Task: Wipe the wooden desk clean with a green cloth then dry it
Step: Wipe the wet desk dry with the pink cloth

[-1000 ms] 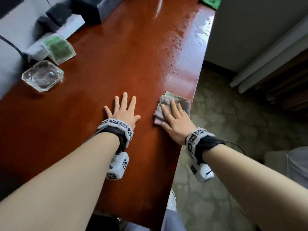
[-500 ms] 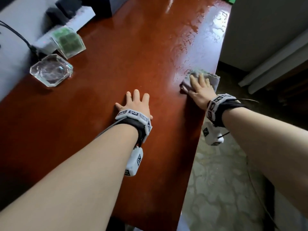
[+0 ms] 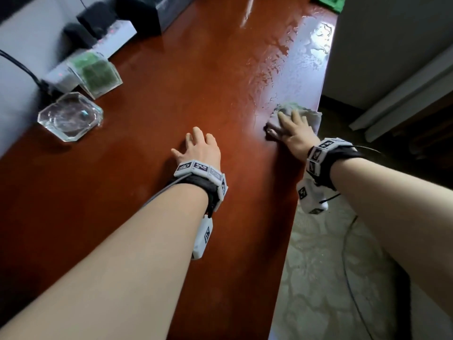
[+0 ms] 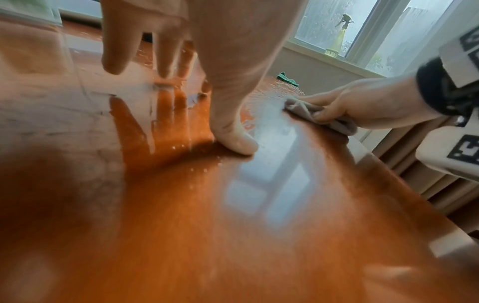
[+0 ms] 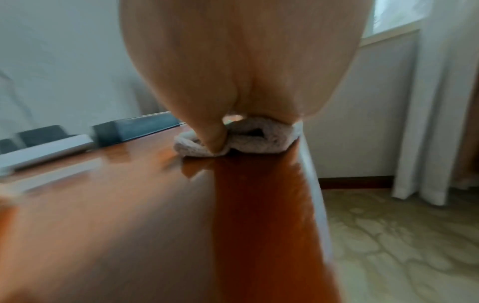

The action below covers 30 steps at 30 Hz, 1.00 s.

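The wooden desk [image 3: 183,82] is glossy red-brown, with a film of water drops [image 3: 299,69] along its far right side. My right hand [image 3: 291,128] lies flat on a crumpled grey cloth [image 3: 310,114] and presses it onto the desk at the right edge; the right wrist view shows my thumb on the cloth [image 5: 259,141]. My left hand [image 3: 198,148] rests open on the bare desk to the left, fingers spread, holding nothing. The green cloth [image 3: 328,2] lies at the desk's far right corner, apart from both hands, and shows small in the left wrist view [image 4: 286,79].
A glass ashtray [image 3: 69,116], a clear box with green contents [image 3: 94,72], a white power strip [image 3: 115,38] and a black box [image 3: 147,11] line the desk's left side by the wall. A spray bottle [image 4: 337,39] stands on the windowsill. Patterned floor [image 3: 318,266] lies right of the desk.
My right hand has slid the grey cloth away from me along the right edge into the wet patch. My left hand has shifted forward a little, staying flat on the desk.
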Available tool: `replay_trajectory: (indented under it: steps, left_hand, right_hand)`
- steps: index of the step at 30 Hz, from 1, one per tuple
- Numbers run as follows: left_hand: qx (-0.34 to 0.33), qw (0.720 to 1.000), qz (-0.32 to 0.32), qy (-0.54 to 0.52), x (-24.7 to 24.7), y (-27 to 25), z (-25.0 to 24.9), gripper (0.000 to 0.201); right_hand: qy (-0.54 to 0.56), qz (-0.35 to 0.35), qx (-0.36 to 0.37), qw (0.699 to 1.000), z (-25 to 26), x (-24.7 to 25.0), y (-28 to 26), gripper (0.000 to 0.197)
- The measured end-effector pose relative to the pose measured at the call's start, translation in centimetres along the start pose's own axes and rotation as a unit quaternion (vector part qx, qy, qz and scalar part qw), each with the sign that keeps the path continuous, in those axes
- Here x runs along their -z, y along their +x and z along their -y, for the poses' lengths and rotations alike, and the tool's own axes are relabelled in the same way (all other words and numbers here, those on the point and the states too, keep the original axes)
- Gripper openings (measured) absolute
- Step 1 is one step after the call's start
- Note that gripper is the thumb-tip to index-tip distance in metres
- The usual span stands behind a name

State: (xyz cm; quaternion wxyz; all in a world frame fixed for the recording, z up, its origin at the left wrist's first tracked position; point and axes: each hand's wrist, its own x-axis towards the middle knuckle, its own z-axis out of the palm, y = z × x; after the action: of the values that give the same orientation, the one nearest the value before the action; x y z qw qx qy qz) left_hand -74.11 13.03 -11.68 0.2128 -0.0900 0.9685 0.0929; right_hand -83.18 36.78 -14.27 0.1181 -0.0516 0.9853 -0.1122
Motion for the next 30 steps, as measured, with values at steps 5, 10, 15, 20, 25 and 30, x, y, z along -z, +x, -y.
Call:
replay_trajectory:
  steps: [5,10,15,20,25,30]
  left_hand:
    - [0.023,0.999,0.030,-0.031,0.5,2.4,0.6,0.097]
    - [0.036,0.999,0.020,0.006,0.6,2.8,-0.3,0.078]
    - [0.048,0.997,0.042,0.048,1.4,2.7,-0.7,0.083]
    - [0.021,0.997,0.028,0.071,1.1,2.6,-0.5,0.094]
    - [0.033,0.998,0.010,0.047,1.0,3.2,-0.7,0.063]
    - [0.038,0.997,-0.036,0.059,0.7,3.1,-0.8,0.061]
  right_hand:
    - [-0.012,0.012,-0.065,0.998,3.1,0.1,1.7,0.060]
    - [-0.028,0.060,0.167,0.984,11.5,-1.5,-0.1,0.060]
    - [-0.010,0.021,0.151,0.988,7.0,-0.5,1.6,0.063]
    - [-0.013,-0.006,-0.071,0.997,-2.9,1.7,3.4,0.058]
    - [-0.050,0.014,-0.094,0.994,1.9,0.9,3.4,0.064]
    - [-0.067,0.063,0.112,0.989,11.9,-1.3,1.1,0.067]
